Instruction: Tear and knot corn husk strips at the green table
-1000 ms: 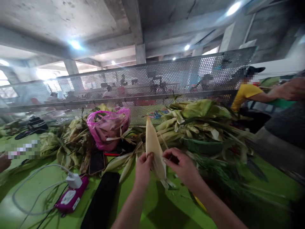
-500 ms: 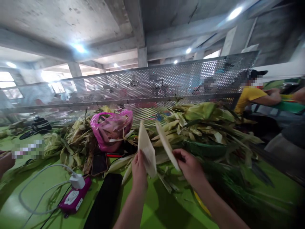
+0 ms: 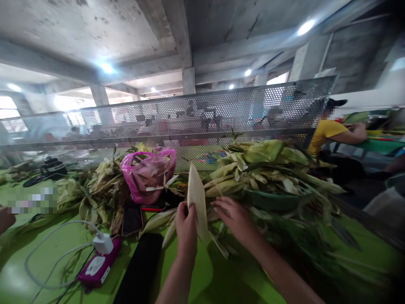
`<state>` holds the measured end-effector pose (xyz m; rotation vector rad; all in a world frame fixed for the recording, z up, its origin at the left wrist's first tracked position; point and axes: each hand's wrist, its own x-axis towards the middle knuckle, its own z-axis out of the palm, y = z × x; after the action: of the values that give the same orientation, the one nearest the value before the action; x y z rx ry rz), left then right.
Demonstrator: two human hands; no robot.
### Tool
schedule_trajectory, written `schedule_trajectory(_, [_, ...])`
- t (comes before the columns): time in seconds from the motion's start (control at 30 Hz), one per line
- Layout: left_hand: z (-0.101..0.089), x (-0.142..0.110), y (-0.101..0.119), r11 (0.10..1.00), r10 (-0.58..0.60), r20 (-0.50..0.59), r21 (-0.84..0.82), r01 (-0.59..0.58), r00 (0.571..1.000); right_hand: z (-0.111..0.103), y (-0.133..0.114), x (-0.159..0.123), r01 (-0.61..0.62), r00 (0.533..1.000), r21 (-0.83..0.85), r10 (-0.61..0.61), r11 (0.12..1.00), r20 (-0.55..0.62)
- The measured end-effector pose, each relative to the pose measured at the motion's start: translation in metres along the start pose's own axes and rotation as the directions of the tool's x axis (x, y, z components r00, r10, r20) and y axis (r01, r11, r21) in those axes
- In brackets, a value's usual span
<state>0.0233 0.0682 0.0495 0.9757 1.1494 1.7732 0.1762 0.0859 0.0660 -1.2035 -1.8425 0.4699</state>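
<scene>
My left hand (image 3: 186, 221) pinches a pale corn husk (image 3: 196, 196) that stands upright, its pointed tip upward. To the right of it is my right hand (image 3: 230, 217), its fingers stretched toward the husk pile and apart from the held husk. No husk shows in its fingers. Just beyond that hand lies a large heap of corn husks (image 3: 228, 171), pale and green, partly over a dark green basin (image 3: 272, 200). A few loose husk strips (image 3: 218, 245) lie on the table below the hands.
On the green table (image 3: 177, 270) are a pink plastic bag (image 3: 136, 185) of husks, a phone (image 3: 132, 219), a long black object (image 3: 139, 270) and a purple power strip (image 3: 99, 266) with cables. A perforated metal screen (image 3: 152, 118) stands behind. A person in yellow (image 3: 327, 133) sits right; another person's hand (image 3: 6, 219) shows left.
The husk that my right hand held is no longer in it, and its fingers have straightened and moved left toward the pile. My left hand still holds a husk, now turned more upright.
</scene>
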Motion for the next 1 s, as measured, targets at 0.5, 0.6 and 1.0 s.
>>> schedule_trajectory(0.5, [0.013,-0.020,0.000,0.969,-0.166,0.297,-0.128,0.212,0.940,-0.008,-0.006,-0.019,-0.304,0.952,0.495,0.282,0.814,0.119])
schedule_trajectory(0.6, [0.015,-0.022,-0.001,0.971,-0.167,0.331,-0.111,0.214,0.929,-0.011,-0.008,-0.020,-0.295,0.955,0.501,0.273,0.813,0.118])
schedule_trajectory(1.0, [0.015,-0.017,-0.009,0.994,-0.110,0.319,0.020,0.109,0.941,-0.010,0.001,-0.020,-0.222,0.975,0.359,0.199,0.907,0.100])
